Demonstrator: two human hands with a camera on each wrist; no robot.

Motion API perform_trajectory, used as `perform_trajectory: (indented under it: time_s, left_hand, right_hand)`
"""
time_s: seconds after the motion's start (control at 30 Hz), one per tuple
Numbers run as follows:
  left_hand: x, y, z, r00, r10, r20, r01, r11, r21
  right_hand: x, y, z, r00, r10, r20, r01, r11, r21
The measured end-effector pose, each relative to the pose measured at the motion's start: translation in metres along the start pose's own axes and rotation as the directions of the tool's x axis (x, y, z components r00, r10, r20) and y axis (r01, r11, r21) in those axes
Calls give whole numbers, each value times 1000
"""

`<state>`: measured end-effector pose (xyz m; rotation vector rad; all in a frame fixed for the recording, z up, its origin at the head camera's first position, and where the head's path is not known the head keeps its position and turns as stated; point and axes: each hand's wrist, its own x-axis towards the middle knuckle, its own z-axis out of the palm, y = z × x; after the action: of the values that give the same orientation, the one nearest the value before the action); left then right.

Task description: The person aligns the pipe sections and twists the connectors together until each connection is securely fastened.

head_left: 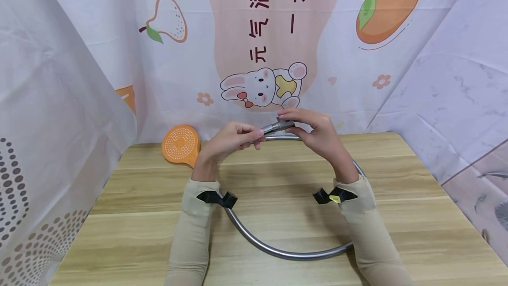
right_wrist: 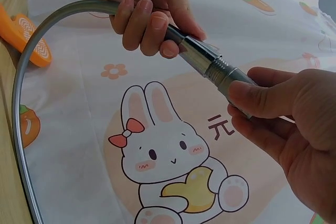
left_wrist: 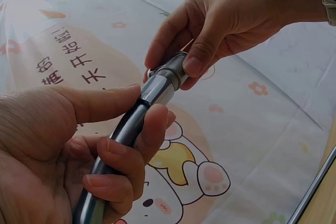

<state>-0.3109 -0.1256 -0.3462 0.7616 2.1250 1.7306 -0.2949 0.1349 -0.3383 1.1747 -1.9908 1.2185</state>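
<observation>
My left hand (head_left: pixel 234 138) grips one end of a shiny metal shower hose (head_left: pixel 285 256), fingers curled round it just behind its chrome end nut (right_wrist: pixel 199 55). My right hand (head_left: pixel 319 131) pinches a grey metal threaded fitting (right_wrist: pixel 224 81) between thumb and fingers. Nut and fitting meet end to end in one line, with a band of thread showing between them in the right wrist view. Both hands are raised over the back of the table. Part of the fitting is hidden by the right fingers.
An orange shower head (head_left: pixel 180 144) lies at the table's back left, its handle partly behind the left wrist. The hose loops across the wooden table (head_left: pixel 131 233) beneath both forearms. A printed cloth (head_left: pixel 170 78) hangs right behind the table.
</observation>
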Motion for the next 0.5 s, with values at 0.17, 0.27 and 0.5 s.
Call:
perform_trajectory:
  time_s: [0.17,0.27,0.5]
  left_hand:
    - [0,-1,-1,1000,20,1,-20,1000,-7]
    - [0,-1,-1,1000,22,-3,-22,1000,-12]
    - [0,1,0,999,-26,-31,25,999,-30]
  right_hand:
    - [0,0,0,1000,-5,-1,5,1000,0]
    - [0,1,0,1000,-2,-3,2,1000,-2]
    - [0,1,1,1000,20,-1,-20,1000,-1]
